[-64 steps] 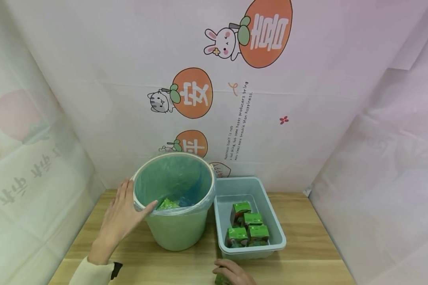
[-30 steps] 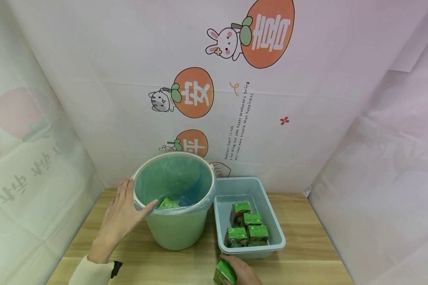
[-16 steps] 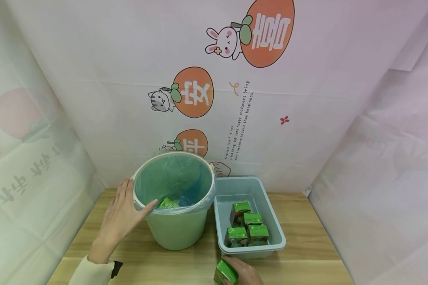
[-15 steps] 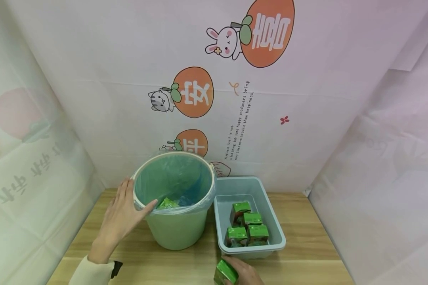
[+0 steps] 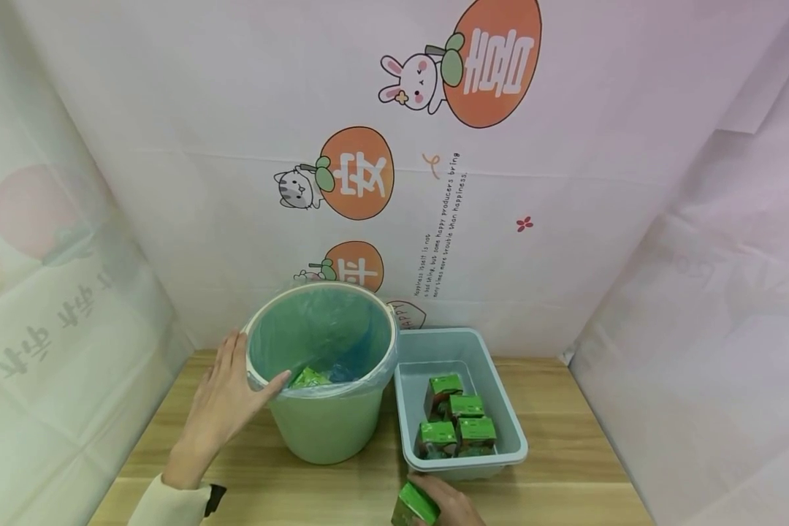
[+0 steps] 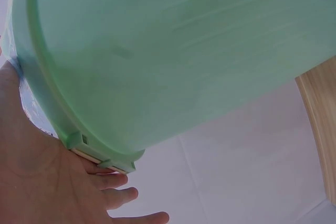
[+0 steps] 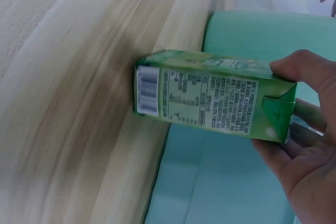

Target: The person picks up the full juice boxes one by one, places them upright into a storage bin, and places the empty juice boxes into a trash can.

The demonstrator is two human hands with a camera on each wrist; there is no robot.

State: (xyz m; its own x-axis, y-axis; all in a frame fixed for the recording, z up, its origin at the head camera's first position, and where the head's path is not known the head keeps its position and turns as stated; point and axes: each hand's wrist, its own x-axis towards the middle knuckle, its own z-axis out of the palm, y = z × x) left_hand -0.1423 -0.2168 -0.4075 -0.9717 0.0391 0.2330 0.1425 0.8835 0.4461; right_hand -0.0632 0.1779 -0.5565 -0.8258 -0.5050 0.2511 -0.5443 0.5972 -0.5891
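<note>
At the bottom of the head view, my right hand (image 5: 448, 501) grips a small green drink carton (image 5: 414, 504) just in front of the blue basin. In the right wrist view, thumb and fingers pinch one end of the carton (image 7: 210, 95), whose printed side with a barcode faces the camera. Its other end is close over the wooden tabletop (image 7: 94, 108). My left hand (image 5: 223, 405) rests with extended fingers against the left rim of a light green bin (image 5: 329, 431); the thumb lies over the rim's bag liner. Inside the bin are a bright green wrapper (image 5: 310, 377) and something dark blue.
Right of the bin stands a light blue plastic basin (image 5: 509, 409) holding several green cartons (image 5: 465, 405). White printed sheeting (image 5: 565, 146) walls the table (image 5: 565, 467) at the back and both sides.
About two seconds ago the right hand covered most of the carton; since then the carton has come into clearer view, tilted in its grip. The left hand and the bin have stayed put.
</note>
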